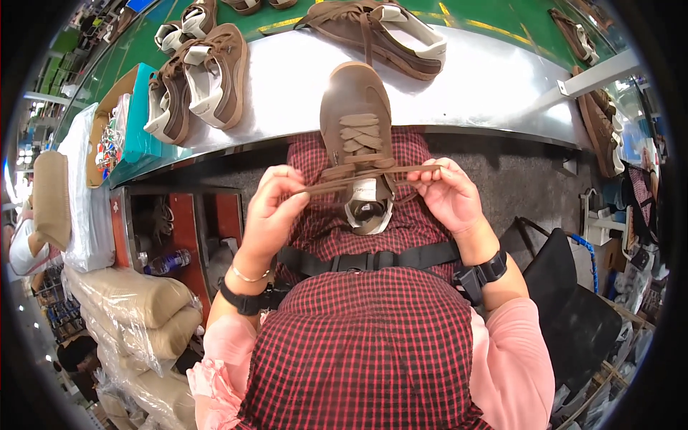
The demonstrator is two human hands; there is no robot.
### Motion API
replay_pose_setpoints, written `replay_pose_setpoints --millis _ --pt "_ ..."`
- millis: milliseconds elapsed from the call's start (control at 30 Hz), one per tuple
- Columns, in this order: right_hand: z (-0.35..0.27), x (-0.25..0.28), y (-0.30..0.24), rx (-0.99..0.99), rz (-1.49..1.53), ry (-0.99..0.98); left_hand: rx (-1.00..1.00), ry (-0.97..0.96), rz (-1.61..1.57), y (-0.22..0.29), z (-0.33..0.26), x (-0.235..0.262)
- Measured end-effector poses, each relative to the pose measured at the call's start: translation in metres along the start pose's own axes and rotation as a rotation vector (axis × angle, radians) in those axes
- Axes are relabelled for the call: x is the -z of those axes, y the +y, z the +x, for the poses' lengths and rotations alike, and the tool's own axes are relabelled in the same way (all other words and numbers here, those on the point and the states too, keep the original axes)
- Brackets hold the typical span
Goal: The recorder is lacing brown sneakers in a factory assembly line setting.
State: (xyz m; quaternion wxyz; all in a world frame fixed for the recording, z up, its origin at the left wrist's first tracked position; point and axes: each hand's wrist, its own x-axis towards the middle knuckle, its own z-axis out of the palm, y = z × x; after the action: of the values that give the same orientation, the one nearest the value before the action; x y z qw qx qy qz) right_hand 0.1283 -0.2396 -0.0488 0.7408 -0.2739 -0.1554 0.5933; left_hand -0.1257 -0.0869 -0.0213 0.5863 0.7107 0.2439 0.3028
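Observation:
A brown sneaker (355, 100) rests between my lap and the edge of the metal bench, its toe pointing away from me. Crossed lighter laces run up its front, and the heel opening faces me. My left hand (276, 208) pinches one end of the brown shoelace (333, 188) to the left of the shoe. On the other side my right hand (448, 193) pinches the lace too, between thumb and fingers. The lace stretches sideways over the tongue between both hands. How it crosses there is hard to make out.
On the metal bench (287, 79) stand a pair of brown sneakers (215, 79) at left and a single sneaker (387, 36) at the back. A teal box (140, 122) sits at the left end. Plastic-wrapped beige bundles (143, 301) are stacked lower left; a black chair (573, 301) stands right.

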Motion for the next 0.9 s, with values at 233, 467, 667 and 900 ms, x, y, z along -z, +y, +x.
replay_pose_setpoints --millis 233,467,667,900 --pt "0.020 -0.041 -0.007 0.318 -1.780 -0.451 0.499 -0.391 0.175 0.014 0.017 0.005" --pt "0.009 -0.001 -0.010 0.706 -1.652 0.129 0.278 0.220 0.497 -0.020 0.005 0.052" --pt "0.022 -0.030 -0.013 0.237 -0.377 0.193 0.296 0.200 -0.909 0.020 0.025 0.014" --pt "-0.005 0.071 -0.040 0.753 -1.920 0.309 0.279 0.308 0.833 -0.085 -0.037 0.116"
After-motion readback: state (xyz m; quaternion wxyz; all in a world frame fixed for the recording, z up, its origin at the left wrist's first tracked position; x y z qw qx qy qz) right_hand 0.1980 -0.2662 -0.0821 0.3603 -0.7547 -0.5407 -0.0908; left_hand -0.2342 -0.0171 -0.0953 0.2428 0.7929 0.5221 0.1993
